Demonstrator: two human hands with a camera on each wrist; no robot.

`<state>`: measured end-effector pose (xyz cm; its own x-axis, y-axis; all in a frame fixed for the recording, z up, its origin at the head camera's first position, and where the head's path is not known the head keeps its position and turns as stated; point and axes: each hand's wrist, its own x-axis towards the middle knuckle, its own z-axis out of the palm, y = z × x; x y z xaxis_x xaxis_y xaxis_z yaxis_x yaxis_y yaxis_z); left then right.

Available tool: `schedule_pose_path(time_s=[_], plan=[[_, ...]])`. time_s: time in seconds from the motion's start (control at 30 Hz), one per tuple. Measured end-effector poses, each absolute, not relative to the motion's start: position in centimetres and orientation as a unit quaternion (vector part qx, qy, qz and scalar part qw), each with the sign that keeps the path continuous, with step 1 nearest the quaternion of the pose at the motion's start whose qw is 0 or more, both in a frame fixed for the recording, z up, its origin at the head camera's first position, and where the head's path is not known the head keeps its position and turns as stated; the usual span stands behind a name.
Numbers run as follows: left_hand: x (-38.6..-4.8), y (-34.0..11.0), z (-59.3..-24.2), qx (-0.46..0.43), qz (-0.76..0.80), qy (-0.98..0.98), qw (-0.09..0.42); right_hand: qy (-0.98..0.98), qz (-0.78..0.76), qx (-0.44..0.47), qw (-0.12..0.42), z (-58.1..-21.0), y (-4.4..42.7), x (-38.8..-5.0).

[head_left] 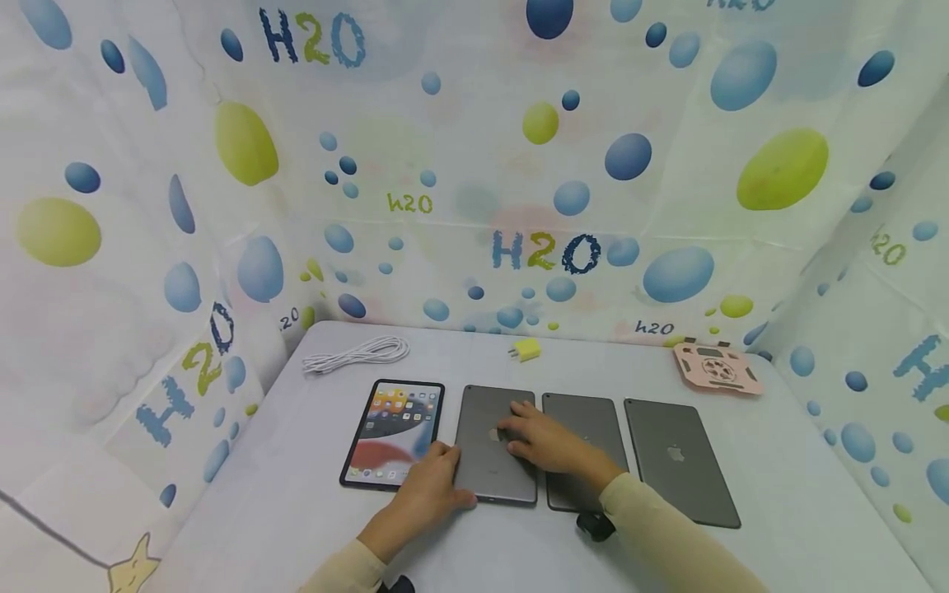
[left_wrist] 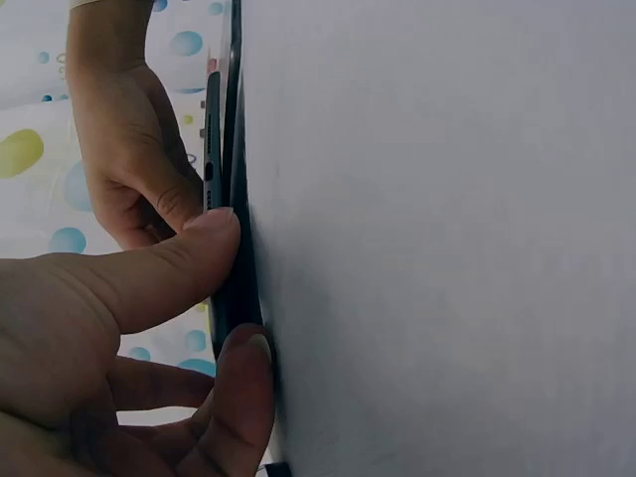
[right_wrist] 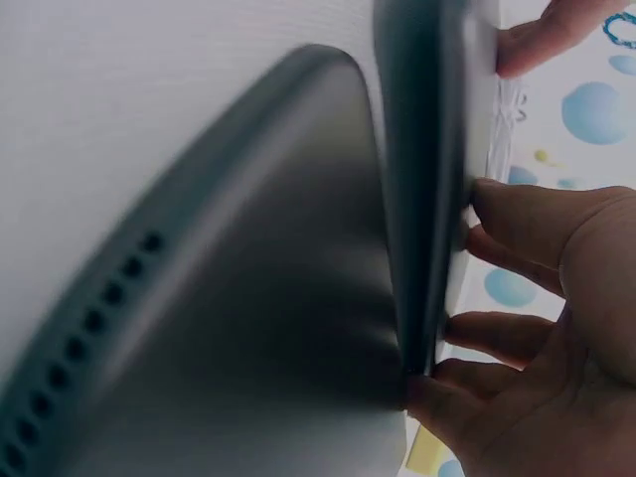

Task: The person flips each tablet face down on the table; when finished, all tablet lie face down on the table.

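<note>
A grey tablet (head_left: pixel 493 473) lies back up, second from left in a row. My left hand (head_left: pixel 426 494) grips its lower left corner. In the left wrist view the left thumb (left_wrist: pixel 184 263) presses the tablet's edge, a curled finger beside it. My right hand (head_left: pixel 552 441) rests across the tablet's back, its fingers (right_wrist: pixel 507 338) spread and touching the surface. Left of it a tablet with a lit screen (head_left: pixel 396 428) lies face up. Another grey tablet (head_left: pixel 582 492) sits partly under my right wrist; a third grey tablet (head_left: pixel 678 461) lies farther right.
Behind the tablets are a coiled white cable (head_left: pixel 363 354), a yellow charger plug (head_left: pixel 526 350) and a pink device (head_left: pixel 717 368) at the back right. A patterned curtain (head_left: pixel 460 165) encloses the white table (head_left: pixel 259 511) at the back and sides.
</note>
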<state>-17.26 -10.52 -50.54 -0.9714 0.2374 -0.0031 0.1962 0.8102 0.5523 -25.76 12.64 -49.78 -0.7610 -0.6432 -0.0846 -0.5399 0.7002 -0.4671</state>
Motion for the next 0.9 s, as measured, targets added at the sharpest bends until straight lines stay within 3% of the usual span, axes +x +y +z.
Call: schedule_pose_path(time_s=[0.47,0.7,0.9], plan=[[-17.0,-11.6,-49.7,0.129,0.295,0.946,0.046,0.925,-0.14,-0.336,0.111,-49.4,12.1,-26.0],[-16.3,-14.4,-48.5,0.067,0.274,0.959,-0.025,0.927,-0.113,-0.344,0.094,-49.7,11.7,-26.2],[-16.0,-17.0,-48.8,0.028,0.191,0.981,0.003,0.937,-0.116,-0.318,0.081,-48.3,8.7,-24.7]])
